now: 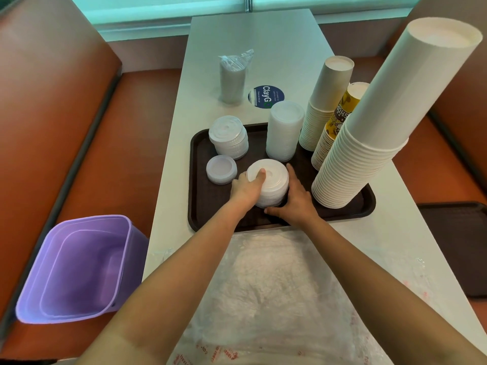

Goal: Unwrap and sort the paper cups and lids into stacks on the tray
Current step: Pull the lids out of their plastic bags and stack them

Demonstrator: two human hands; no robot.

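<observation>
A dark brown tray [200, 180] lies on the white table. At its front middle stands a short stack of white lids [274, 180]. My left hand [246, 189] grips that stack from the left, thumb on the top lid. My right hand [296, 200] cups its right side with fingers wrapped round it. Behind are a leaning lid stack [229, 137], a low stack of flat lids [221, 169] and a tall lid stack [284, 130]. Three cup stacks stand upside down on the right: white cups [326, 101], yellow printed cups [340, 119] and a tall white stack [382, 127].
A plastic-wrapped sleeve of lids [233, 77] stands farther back on the table by a round blue sticker [266, 97]. Crumpled clear plastic wrap [276, 285] covers the near table. A purple bin [79, 267] sits on the left bench. Another dark tray [458, 246] lies at the right.
</observation>
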